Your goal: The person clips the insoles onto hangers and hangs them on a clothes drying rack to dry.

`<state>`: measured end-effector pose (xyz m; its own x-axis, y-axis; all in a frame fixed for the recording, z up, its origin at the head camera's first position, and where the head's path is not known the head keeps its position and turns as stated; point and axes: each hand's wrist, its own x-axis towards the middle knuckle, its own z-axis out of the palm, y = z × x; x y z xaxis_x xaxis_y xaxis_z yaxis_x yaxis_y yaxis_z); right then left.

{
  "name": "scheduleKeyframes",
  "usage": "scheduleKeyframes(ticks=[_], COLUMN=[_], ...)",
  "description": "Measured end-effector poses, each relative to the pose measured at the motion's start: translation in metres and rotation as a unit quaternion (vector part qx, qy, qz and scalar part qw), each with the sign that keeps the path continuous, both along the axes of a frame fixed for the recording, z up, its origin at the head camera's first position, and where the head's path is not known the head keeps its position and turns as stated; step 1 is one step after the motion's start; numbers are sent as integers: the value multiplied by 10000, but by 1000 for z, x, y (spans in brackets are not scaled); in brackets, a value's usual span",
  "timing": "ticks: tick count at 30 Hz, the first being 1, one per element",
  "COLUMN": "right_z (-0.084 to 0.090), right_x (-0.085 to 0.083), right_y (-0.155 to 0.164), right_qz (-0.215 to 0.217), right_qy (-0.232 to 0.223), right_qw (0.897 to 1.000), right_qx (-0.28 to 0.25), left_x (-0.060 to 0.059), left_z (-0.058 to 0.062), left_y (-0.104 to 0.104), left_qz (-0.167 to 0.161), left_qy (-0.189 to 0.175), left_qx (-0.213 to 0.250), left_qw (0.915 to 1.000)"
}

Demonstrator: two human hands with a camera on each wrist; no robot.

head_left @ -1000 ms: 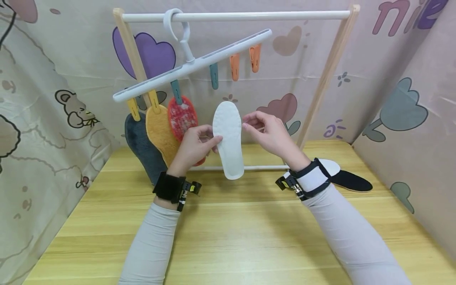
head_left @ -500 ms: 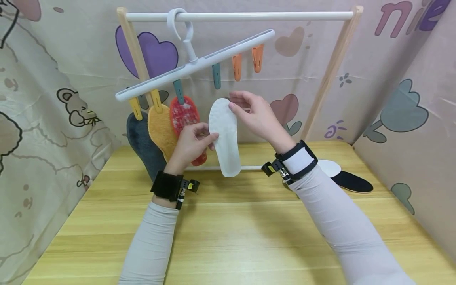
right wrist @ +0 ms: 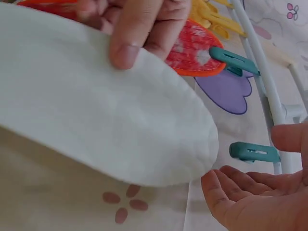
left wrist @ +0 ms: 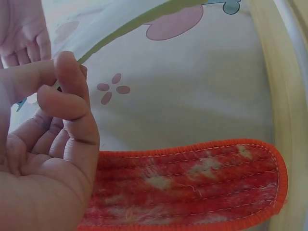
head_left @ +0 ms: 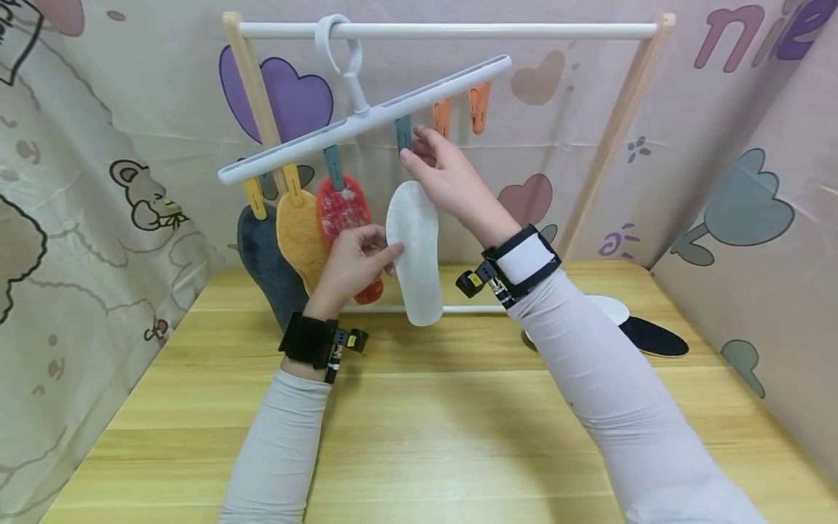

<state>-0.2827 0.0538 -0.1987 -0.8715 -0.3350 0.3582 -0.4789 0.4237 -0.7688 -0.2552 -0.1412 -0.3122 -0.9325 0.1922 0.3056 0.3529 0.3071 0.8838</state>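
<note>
The left hand (head_left: 350, 266) pinches a white insole (head_left: 414, 251) by its left edge, thumb and fingers curled onto it, and holds it upright in the air above the back part of the wooden table (head_left: 425, 437), toe end up. In the right wrist view the thumb (right wrist: 130, 41) presses on the insole's flat face. The right hand (head_left: 445, 175) is raised above the insole's tip, and its fingertips (head_left: 409, 149) reach a teal clip (head_left: 403, 132) that hangs from the slanted white hanger bar (head_left: 366, 120). In the right wrist view the palm is open beside the clip and the fingers are not closed on it; whether they touch it cannot be told.

The hanger bar hooks over the white top rail (head_left: 452, 30) of a wooden drying frame (head_left: 612, 131) that stands along the table's back edge. On the bar's lower, left part, three clips hold a dark grey insole (head_left: 265, 266), a mustard yellow insole (head_left: 297, 236) and a red fuzzy insole (head_left: 343, 211), side by side and overlapping; the red one hangs just beside the left hand. Two orange clips (head_left: 461, 113) hang bare on the bar's higher, right part. Near the table's back right corner, a black insole (head_left: 655, 336) and a white one (head_left: 609, 307) lie flat, partly hidden by the right sleeve (head_left: 609, 407).
</note>
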Motion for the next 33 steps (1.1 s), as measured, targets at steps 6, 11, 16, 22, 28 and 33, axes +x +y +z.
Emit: scheduleKeyframes(ticks=[6,11,16,22,28,33], right_z=[7,10,11,11,10,9], right_x=[-4,-7,-8,-8,-11,-12], right_y=[-9,-14,-15,-14,-13,-13], right_qz=[138,267,217,261,154,139], right_qy=[-213,-380,-342,-419,-364,-302], right_qw=[9983,9940,9923,9897,9891,9873], right_qx=[-528,-995,-1168,-1346,-1416,-1550], left_x=[-1,-1,-1,1,3,2], left_z=[0,1,1,1,2,2], left_y=[0,0,0,-1,-1,-3], left_qz=[16,-6,25,-8,-24,-33], left_qy=[67,116,129,114,100,137], left_qx=[-57,-48,-92,-35,29,26], left_qw=[10000,9999,9999,9999,9999,9999])
